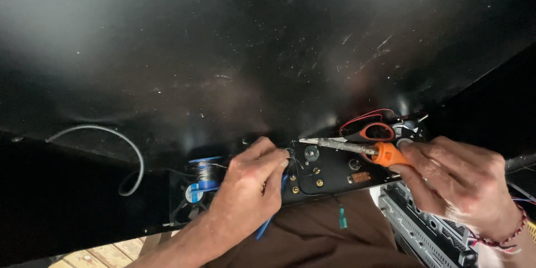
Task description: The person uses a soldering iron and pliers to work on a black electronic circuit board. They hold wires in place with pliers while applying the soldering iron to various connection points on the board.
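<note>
My right hand (455, 181) grips a soldering iron (357, 149) by its orange handle, with the metal tip pointing left over a black panel (335, 176) that carries brass terminals. My left hand (248, 187) pinches thin dark wires at the panel's left end, and a blue-handled tool (268, 224) pokes out below its fingers. The iron's tip sits a short way right of my left fingertips. A red beaded band circles my right wrist.
A spool of solder (205, 172) with blue flanges stands on a small fan left of my hand. Orange-handled scissors (375, 130) lie behind the panel. A grey cable (131, 159) loops at left. A grey ribbed unit (416, 226) sits at lower right. A small teal connector (342, 219) hangs below the panel.
</note>
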